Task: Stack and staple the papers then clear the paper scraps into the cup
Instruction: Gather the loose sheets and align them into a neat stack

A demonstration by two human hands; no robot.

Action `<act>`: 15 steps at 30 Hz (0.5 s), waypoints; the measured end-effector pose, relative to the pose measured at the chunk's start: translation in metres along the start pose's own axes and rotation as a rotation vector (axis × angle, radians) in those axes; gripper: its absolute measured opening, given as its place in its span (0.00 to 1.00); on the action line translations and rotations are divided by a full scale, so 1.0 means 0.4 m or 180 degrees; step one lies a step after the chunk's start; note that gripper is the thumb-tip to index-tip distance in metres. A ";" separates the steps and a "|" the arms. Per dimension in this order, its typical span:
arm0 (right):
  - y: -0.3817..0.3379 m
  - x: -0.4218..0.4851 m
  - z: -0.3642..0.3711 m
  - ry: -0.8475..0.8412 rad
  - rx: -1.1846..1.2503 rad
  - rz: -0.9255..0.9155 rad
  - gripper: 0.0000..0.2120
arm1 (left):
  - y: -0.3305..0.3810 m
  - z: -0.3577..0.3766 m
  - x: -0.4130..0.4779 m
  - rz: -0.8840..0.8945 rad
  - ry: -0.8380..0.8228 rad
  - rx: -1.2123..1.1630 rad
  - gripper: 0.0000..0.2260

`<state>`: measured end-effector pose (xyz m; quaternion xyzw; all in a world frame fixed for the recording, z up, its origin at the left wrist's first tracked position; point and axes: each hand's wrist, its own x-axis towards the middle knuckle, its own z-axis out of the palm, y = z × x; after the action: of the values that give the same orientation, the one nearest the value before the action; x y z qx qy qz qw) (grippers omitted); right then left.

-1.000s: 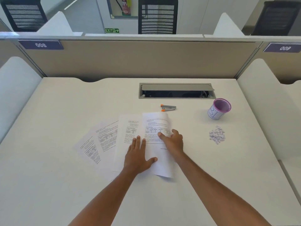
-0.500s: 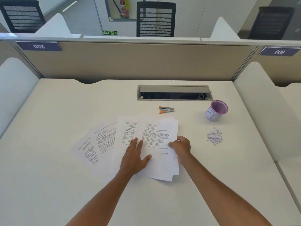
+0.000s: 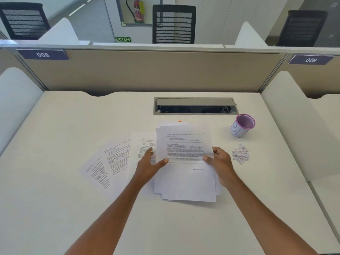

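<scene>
Head view: I hold a loose stack of printed sheets (image 3: 185,162) with both hands, its top edge lifted toward the far side of the desk (image 3: 55,208). My right hand (image 3: 220,162) pinches the stack's right edge, thumb on top of the page and fingers curled behind. My left hand (image 3: 149,166) is at the stack's left edge, thumb pressed on the top sheet, fingers spread fairly wide and partly behind the paper. Just left of the stack, three more printed sheets (image 3: 114,159) lie fanned flat on the desk, overlapping one another; the nearest one is tucked under the stack and my left hand. At the stack's far edge, an orange tip of the stapler (image 3: 181,121) peeks out; the rest is hidden. Right of the stack, apart from it, sits a small heap of paper scraps (image 3: 240,154). Beyond the scraps stands a purple-rimmed cup (image 3: 242,126), tilted slightly. Farther back from the stack, a cable slot (image 3: 195,105) is set into the desk.
</scene>
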<state>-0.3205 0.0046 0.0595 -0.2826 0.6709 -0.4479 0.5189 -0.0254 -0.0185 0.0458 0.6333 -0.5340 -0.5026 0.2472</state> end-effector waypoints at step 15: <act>-0.122 -0.038 0.020 -0.0505 0.0398 -0.0668 0.21 | 0.169 -0.001 -0.036 0.0434 0.0000 -0.1704 0.10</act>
<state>-0.3126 -0.0064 0.1093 -0.3528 0.5653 -0.5169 0.5373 -0.0530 -0.0260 0.1089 0.5080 -0.4235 -0.6081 0.4390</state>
